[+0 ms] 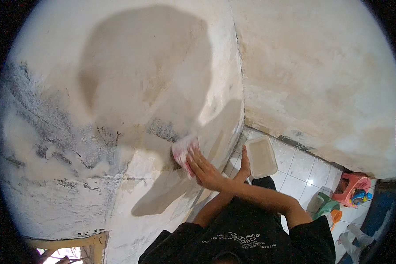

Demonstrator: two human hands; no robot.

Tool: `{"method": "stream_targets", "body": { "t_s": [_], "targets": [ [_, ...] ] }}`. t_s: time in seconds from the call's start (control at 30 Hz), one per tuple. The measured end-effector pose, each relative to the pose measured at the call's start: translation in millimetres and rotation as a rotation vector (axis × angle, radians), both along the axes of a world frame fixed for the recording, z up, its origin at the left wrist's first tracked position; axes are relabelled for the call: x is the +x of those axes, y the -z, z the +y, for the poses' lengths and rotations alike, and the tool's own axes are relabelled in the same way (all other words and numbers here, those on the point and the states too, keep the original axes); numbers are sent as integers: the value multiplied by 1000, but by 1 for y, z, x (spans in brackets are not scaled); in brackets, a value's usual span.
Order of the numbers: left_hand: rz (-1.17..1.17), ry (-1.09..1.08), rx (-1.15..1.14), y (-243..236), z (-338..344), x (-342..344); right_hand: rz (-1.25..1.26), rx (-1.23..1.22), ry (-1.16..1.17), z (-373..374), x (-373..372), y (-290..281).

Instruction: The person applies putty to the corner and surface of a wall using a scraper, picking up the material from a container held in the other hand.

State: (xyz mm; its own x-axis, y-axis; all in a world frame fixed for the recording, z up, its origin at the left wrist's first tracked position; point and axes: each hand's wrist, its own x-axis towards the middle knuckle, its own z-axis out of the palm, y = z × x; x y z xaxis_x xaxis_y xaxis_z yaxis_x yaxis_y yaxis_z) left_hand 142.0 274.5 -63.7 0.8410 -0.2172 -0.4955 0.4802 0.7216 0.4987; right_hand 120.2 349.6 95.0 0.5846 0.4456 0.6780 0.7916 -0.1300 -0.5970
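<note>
Pad (pink and white, maybe a folded cloth, can't tell) is lying against the left wall, left of the edge where the two walls are meeting, with a dark scuffed patch just beside it. The right hand is pressing it there, fingers nearly straight and close together over its back; the thumb isn't showing clearly. I'm guessing it's soft, light and floppy, probably a bit slick if that white stuff is wet, so gripping it flat across the back is looking smarter than pinching an edge. The left hand is holding a pale tub by its left side, one digit standing along the rim, the rest hiding from view. Tub's looking like thin, bendy plastic, so supporting it underneath is probably beating squeezing the rim.
</note>
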Motion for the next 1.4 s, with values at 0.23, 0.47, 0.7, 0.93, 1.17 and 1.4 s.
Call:
{"method": "stream_targets", "body": {
  "t_s": [0.23,0.47,0.7,0.93,1.17,1.4],
  "targets": [
    [22,-87,56,12,28,-12,180,209,308,-29,49,-14],
    [50,-70,59,20,4,-29,394,116,187,17,-17,33],
    [77,-91,89,29,7,-58,199,371,429,-25,8,-2],
    [84,-73,83,32,-3,-75,-38,192,274,35,1,-62],
    [99,-90,100,38,21,-95,499,253,265,-3,-48,-25],
    [97,-19,92,38,-6,-100,583,333,461,28,12,-4]
  ]
}}
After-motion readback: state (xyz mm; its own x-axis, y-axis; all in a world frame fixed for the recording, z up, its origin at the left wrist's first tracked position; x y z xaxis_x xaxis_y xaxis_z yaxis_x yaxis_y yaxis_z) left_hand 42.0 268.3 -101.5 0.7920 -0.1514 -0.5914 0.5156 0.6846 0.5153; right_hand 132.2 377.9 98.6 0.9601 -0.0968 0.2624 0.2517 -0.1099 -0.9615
